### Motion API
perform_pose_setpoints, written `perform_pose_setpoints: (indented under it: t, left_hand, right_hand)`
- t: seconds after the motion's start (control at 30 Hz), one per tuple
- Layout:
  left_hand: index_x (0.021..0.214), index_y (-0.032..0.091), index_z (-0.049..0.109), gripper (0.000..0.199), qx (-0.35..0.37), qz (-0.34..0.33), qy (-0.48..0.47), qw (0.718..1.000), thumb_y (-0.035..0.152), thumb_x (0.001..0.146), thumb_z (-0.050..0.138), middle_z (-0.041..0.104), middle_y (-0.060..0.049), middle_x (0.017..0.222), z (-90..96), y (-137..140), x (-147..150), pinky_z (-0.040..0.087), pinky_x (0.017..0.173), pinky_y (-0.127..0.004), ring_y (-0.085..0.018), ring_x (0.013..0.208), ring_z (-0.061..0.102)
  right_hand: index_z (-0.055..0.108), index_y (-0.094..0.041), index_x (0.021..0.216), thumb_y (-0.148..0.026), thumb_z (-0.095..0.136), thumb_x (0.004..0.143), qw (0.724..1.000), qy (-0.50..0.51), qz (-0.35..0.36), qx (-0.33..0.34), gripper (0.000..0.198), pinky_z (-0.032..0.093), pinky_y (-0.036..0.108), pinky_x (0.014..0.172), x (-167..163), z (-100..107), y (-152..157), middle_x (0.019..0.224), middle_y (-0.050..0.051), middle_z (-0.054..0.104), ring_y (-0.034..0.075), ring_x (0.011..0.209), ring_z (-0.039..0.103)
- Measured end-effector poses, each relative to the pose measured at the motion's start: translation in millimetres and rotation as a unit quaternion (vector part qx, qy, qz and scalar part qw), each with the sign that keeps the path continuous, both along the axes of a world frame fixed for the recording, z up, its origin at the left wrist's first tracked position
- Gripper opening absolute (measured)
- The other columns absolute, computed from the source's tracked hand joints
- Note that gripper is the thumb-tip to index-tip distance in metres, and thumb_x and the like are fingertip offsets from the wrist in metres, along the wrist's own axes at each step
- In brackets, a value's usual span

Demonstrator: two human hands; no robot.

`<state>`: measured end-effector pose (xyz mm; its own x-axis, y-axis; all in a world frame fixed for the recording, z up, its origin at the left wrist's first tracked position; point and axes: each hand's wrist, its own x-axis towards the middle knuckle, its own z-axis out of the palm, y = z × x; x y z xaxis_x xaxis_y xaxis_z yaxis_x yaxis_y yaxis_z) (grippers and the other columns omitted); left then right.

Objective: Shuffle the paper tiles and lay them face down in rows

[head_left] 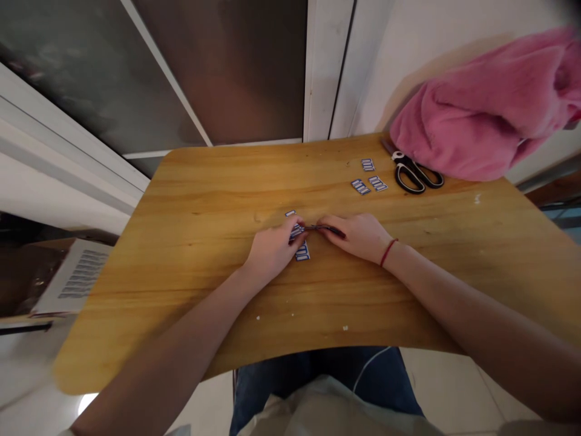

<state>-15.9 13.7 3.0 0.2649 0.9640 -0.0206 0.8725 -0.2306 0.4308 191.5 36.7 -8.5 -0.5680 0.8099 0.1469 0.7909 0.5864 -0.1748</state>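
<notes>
Near the middle of the wooden table (218, 200), my left hand (275, 245) pinches a small blue-and-white printed paper piece (296, 231) between thumb and fingers. Another blue-and-white piece (302, 251) shows just below those fingertips, and a corner of one sticks out above them. My right hand (361, 235) is closed around a slim dark tool (334, 230), whose narrow end points left and meets the paper at my left fingertips. The fingers cover much of this tool, so its exact kind cannot be made out.
Black-handled scissors (415, 172) lie at the back right, beside a pink plush cloth (481, 115). Left of them are three blue-and-white paper pieces (367, 165). Tiny white scraps (345, 327) dot the table's front. A box with a printed panel (75, 275) stands left of the table.
</notes>
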Motion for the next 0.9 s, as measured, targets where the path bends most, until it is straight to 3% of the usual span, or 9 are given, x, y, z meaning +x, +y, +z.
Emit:
perform_pose_setpoints:
  t: [0.2, 0.4, 0.6, 0.9]
  left_hand:
    - [0.107, 0.026, 0.06, 0.024, 0.016, -0.008, -0.002, 1.0, 0.041, 0.093, 0.047, 0.07, -0.003, 0.087, -4.3, 2.8, -2.2, 0.038, 0.06, -0.024, -0.019, 0.074, 0.065]
    - [0.105, 0.025, 0.059, 0.021, -0.002, 0.004, -0.022, 1.0, 0.039, 0.092, 0.05, 0.07, -0.004, 0.088, -1.6, 3.7, -0.8, 0.037, 0.062, -0.025, -0.02, 0.076, 0.064]
    - [0.11, 0.025, 0.056, 0.024, -0.019, -0.025, -0.018, 0.999, 0.039, 0.091, 0.05, 0.07, -0.004, 0.092, 0.1, 6.8, 1.9, 0.037, 0.062, -0.025, -0.021, 0.078, 0.064]
    - [0.112, 0.025, 0.055, 0.027, -0.017, -0.04, -0.002, 0.999, 0.041, 0.093, 0.046, 0.07, -0.005, 0.094, -0.2, 8.4, 3.2, 0.039, 0.062, -0.026, -0.021, 0.078, 0.065]
  right_hand:
    - [0.067, -0.026, 0.107, -0.03, 0.05, 0.092, 0.998, 0.053, 0.014, 0.0, 0.022, 0.041, 0.026, 0.063, 1.2, -4.1, 1.8, 0.107, -0.001, 0.07, 0.017, 0.088, 0.066]
    - [0.067, -0.024, 0.105, -0.03, 0.055, 0.09, 0.996, 0.091, 0.021, -0.013, 0.02, 0.042, 0.025, 0.064, 0.6, -3.8, 1.9, 0.101, -0.001, 0.071, 0.014, 0.082, 0.065]
    - [0.067, -0.024, 0.102, -0.034, 0.057, 0.09, 0.993, 0.116, 0.018, -0.034, 0.019, 0.04, 0.023, 0.061, -3.3, -3.7, 0.5, 0.094, -0.002, 0.071, 0.011, 0.072, 0.062]
    - [0.067, -0.023, 0.105, -0.033, 0.057, 0.089, 0.989, 0.136, 0.009, -0.065, 0.021, 0.04, 0.023, 0.063, -7.6, -5.2, 2.5, 0.094, 0.0, 0.071, 0.013, 0.076, 0.062]
